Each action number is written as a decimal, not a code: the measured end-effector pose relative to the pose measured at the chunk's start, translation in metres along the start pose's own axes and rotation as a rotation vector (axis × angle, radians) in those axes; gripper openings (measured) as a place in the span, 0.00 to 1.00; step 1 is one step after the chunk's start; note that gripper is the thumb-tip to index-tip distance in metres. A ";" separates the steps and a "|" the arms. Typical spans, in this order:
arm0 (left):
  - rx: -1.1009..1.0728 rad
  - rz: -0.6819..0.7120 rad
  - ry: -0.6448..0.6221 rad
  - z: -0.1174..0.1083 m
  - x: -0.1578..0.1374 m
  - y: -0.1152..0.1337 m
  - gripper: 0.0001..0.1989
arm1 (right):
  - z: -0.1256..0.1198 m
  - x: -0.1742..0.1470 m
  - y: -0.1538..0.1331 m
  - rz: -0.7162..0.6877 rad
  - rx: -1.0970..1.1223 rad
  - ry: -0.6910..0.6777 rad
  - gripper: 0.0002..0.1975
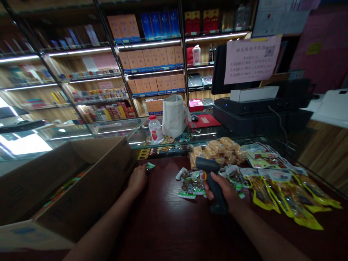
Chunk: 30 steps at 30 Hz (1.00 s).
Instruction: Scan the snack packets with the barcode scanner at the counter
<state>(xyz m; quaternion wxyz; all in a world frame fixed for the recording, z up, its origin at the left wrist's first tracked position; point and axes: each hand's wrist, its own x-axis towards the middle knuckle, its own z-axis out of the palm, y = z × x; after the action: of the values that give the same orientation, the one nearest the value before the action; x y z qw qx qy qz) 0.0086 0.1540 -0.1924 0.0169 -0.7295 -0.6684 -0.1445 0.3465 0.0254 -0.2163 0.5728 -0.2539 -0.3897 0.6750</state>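
Note:
My right hand (224, 190) is wrapped round the grip of a dark barcode scanner (214, 185), its head tilted up and to the left. Under and behind it lie small clear snack packets (191, 183) with green and white edges. Beside the cardboard box, my left hand (137, 180) is closed low over the dark red counter (163, 224). A small green and white packet (150, 166) pokes out past its fingertips; most of it is hidden. Wrapped golden snacks (217, 149) are heaped behind the scanner, and long yellow-edged food pouches (282, 192) spread out to the right.
An open cardboard box (89, 181) with colourful packs inside stands at the left. Along the back are a red-capped bottle (155, 130), a white bag (173, 116), a glass display case (141, 132) and a monitor (219, 72) with a paper sign. Stocked shelves (154, 69) rise behind.

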 end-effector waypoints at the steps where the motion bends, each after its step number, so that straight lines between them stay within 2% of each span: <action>1: 0.003 0.029 -0.011 -0.001 -0.005 0.003 0.22 | 0.001 0.000 -0.001 0.000 -0.006 -0.001 0.20; 4: -0.028 0.121 -0.033 -0.006 -0.020 0.016 0.20 | 0.005 -0.002 -0.002 0.007 -0.032 -0.007 0.20; 6: -0.087 0.197 0.003 -0.011 -0.034 0.030 0.19 | 0.008 -0.003 -0.003 0.014 -0.058 -0.008 0.20; 8: -0.187 0.354 0.130 -0.016 -0.049 0.048 0.18 | 0.010 -0.004 -0.003 0.021 -0.092 -0.010 0.21; 11: -0.330 0.697 0.409 -0.020 -0.072 0.078 0.16 | 0.013 -0.003 -0.001 0.034 -0.147 -0.003 0.23; 14: -0.399 0.924 0.557 -0.016 -0.086 0.096 0.15 | 0.014 -0.002 0.001 0.047 -0.198 0.021 0.25; 20: -0.466 1.141 0.501 0.005 -0.094 0.096 0.11 | 0.012 -0.004 0.002 0.073 -0.288 0.116 0.22; 23: -0.494 1.090 0.500 0.008 -0.095 0.096 0.11 | 0.012 -0.006 0.001 0.091 -0.302 0.174 0.23; 26: -0.637 0.836 0.468 0.011 -0.094 0.097 0.14 | 0.013 -0.007 -0.001 0.085 -0.322 0.208 0.21; 28: -0.874 0.618 0.311 0.014 -0.092 0.098 0.24 | 0.014 -0.008 -0.002 0.070 -0.340 0.223 0.21; 30: -1.162 0.383 -0.024 0.017 -0.091 0.098 0.30 | 0.015 -0.009 -0.002 0.056 -0.358 0.238 0.20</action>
<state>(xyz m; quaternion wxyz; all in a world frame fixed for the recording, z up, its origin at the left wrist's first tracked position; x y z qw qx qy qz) 0.1025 0.0594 -0.2131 -0.3653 -0.7282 -0.3374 -0.4716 0.3382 0.0137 -0.2071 0.5414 -0.4402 -0.4257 0.5760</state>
